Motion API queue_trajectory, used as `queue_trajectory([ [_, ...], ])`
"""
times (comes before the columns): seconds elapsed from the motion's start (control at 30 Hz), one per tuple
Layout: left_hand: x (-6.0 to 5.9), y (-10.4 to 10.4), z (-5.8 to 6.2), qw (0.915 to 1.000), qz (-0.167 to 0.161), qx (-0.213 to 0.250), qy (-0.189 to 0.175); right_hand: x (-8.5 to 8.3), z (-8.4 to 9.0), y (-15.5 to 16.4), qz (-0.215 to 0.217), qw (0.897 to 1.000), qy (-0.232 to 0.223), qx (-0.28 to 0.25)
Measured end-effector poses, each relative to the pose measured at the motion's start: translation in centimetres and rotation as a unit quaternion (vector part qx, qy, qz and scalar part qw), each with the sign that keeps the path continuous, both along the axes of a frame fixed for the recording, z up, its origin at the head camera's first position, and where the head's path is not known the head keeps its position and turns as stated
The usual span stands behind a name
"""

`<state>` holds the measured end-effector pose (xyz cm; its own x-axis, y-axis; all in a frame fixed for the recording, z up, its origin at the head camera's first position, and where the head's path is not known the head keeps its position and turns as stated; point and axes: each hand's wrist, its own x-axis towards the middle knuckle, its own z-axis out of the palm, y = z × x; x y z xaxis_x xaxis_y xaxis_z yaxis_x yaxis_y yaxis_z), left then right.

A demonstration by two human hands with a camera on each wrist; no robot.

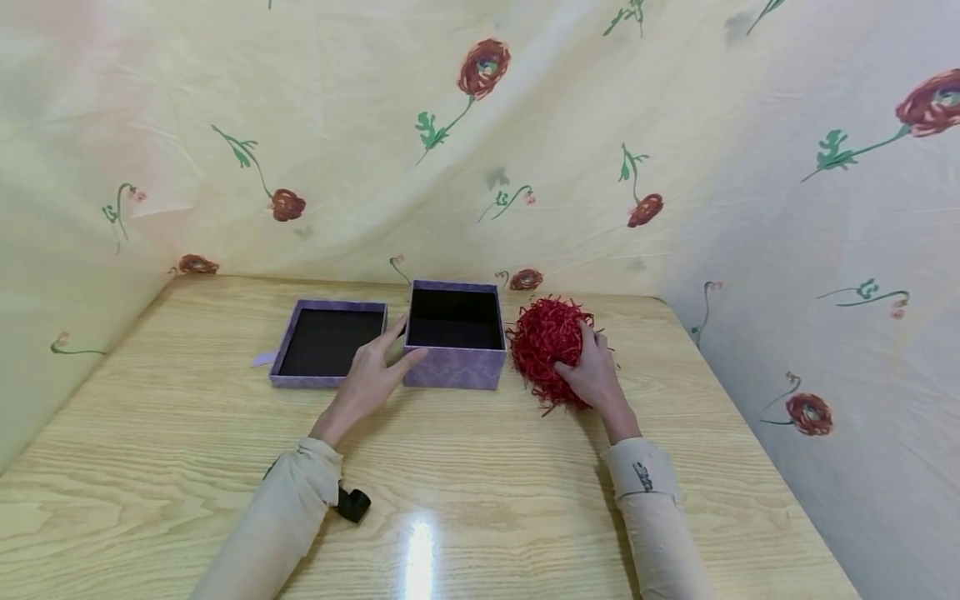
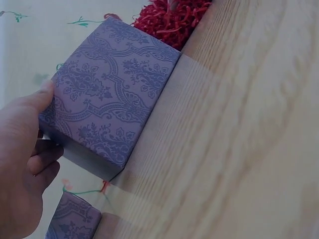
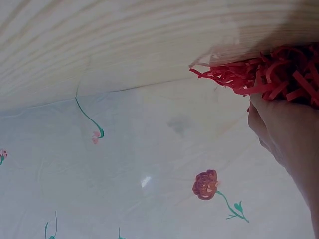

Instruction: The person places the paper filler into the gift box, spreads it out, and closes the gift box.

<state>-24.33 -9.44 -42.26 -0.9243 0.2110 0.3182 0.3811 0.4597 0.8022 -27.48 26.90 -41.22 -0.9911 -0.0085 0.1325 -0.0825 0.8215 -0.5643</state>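
Observation:
An open purple patterned box [image 1: 455, 333] [image 2: 114, 94] with a black inside stands on the wooden table [image 1: 480, 467]. My left hand [image 1: 378, 367] [image 2: 22, 149] holds its near left corner, thumb on the front wall and fingers along the left side. The box's lid [image 1: 326, 342] [image 2: 75, 221] lies open side up just left of the box. To the right of the box is a wad of red shredded paper [image 1: 551, 342] [image 2: 172, 17] [image 3: 284, 74]. My right hand [image 1: 592, 371] [image 3: 286, 134] grips the wad from its near right side, fingers curled into the shreds.
A cream cloth with red flowers [image 1: 480, 167] hangs close behind and on both sides of the table. The table's right edge [image 1: 720, 392] runs near the wad. A small black object [image 1: 352, 504] sits by my left sleeve. Bare wood lies in front of the box.

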Motion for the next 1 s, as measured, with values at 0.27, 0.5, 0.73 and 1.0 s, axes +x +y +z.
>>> queue_trajectory([
  [0.27, -0.1, 0.0, -0.1, 0.9999, 0.0, 0.006, 0.009, -0.2, -0.1, 0.2, 0.002, 0.999, 0.034, -0.007],
  [0.5, 0.0, 0.0, 0.0, 0.9999, -0.002, 0.01, 0.012, -0.2, 0.1, 0.3, -0.003, 0.999, 0.046, -0.028],
  [0.73, 0.0, -0.1, 0.2, 0.9998, -0.006, 0.012, 0.014, 0.0, 0.9, 0.5, 0.001, 0.994, 0.083, -0.067],
  [1.0, 0.0, -0.1, 0.0, 0.9998, -0.006, 0.016, 0.009, -0.3, 1.8, 1.0, 0.025, 0.988, 0.126, -0.09],
])
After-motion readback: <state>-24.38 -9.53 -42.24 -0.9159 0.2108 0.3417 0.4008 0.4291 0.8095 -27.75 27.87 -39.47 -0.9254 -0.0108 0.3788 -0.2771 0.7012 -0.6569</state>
